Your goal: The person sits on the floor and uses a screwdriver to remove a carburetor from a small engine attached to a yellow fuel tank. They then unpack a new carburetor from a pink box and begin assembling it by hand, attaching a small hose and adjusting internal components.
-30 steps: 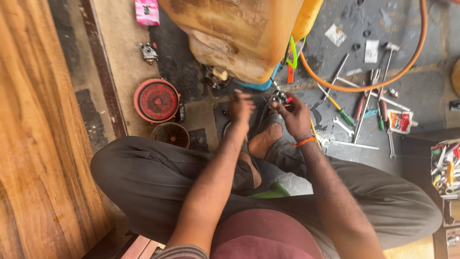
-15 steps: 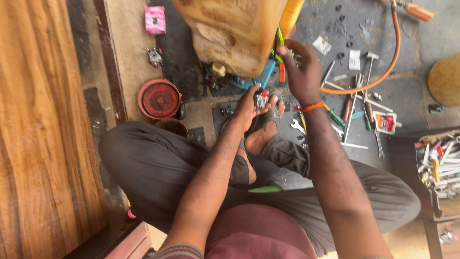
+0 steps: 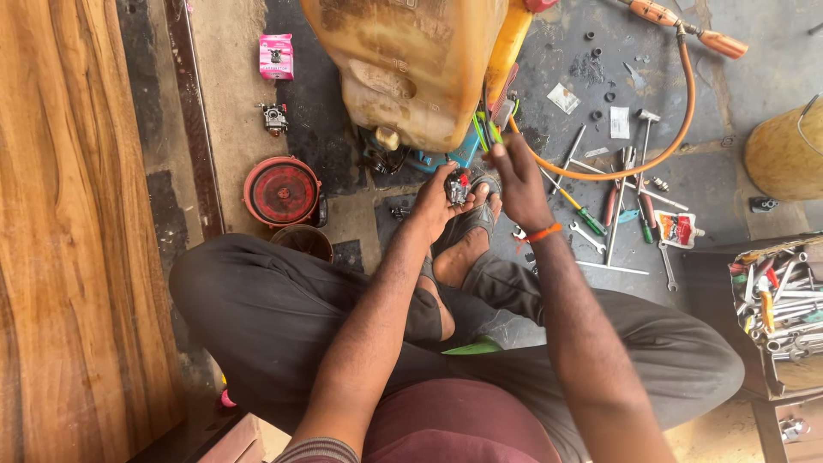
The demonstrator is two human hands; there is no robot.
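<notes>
While the person sat cross-legged on the floor [image 3: 343,214], I noted the left hand [image 3: 441,199] cupped palm-up in front of the feet, its fingers curled round a small metal part [image 3: 458,187] with red and dark bits on it. The part lay in the palm, just below the yellowed plastic tank [image 3: 403,69]. The right hand [image 3: 517,176], with an orange band [image 3: 543,231] at the wrist, was raised just beside the left. Its fingers were pinched together at the thin green and yellow tubes [image 3: 487,129] hanging by the tank's lower right corner; I could not tell how firmly it gripped them, as the fingertips were partly hidden.

To the left of the hands I recorded a red round cover [image 3: 281,190] lying flat on the floor, and further up a small grey engine part [image 3: 274,118] and a pink box [image 3: 276,56]. To the right, an orange hose [image 3: 660,154] curved round a scatter of hand tools: screwdrivers [image 3: 583,210], spanners [image 3: 667,266] and a small hammer [image 3: 645,129]. A tray of more tools [image 3: 776,300] stood at the right edge, well apart from the hands. A wooden board [image 3: 60,223] filled the left side of the view.
</notes>
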